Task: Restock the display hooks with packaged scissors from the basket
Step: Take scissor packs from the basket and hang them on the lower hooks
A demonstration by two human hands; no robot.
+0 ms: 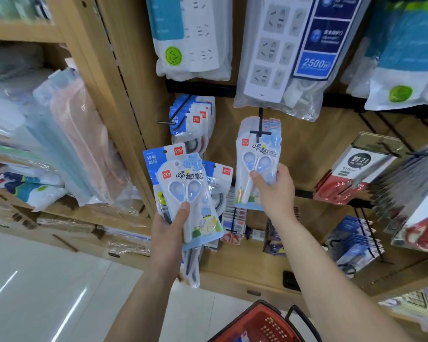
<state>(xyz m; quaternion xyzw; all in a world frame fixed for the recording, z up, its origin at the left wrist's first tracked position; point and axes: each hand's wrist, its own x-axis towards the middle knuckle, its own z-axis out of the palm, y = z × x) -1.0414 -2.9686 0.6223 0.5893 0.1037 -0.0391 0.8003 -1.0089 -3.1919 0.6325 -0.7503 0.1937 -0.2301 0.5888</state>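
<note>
Packaged scissors: one pale-blue pack (255, 164) is raised to the hook in the right hand, and a matching front pack (190, 193) heads a bundle in the left hand.
Basket (260, 324): red, cut off by the bottom edge, closest to the person; its contents cannot be made out.
Left hand (169, 230): clamped on the bundle, thumb across the front pack, with blue-card packs (156, 164) fanned out behind it.
Right hand (273, 191): pinches its pack low down, thumb in front and fingers behind, so the top edge meets the hook.
Hook (260, 129): black prong with a crossbar tip, showing in front of the pack's top. Whether the hang hole is threaded yet cannot be told.
Hung stack (273, 124): like packs already sit on the prong, just behind the raised one.
Power strip bag (277, 58): hangs above, its bottom edge close over the prong's root.
Risk, hole: gripped so far from its top, the card may flex and skid past the crossbar.
Risk, drop: if let go before it is seated, the pack would likely fall.
Risk, bundle: the fanned packs are held by one thumb and could slide apart.
</note>
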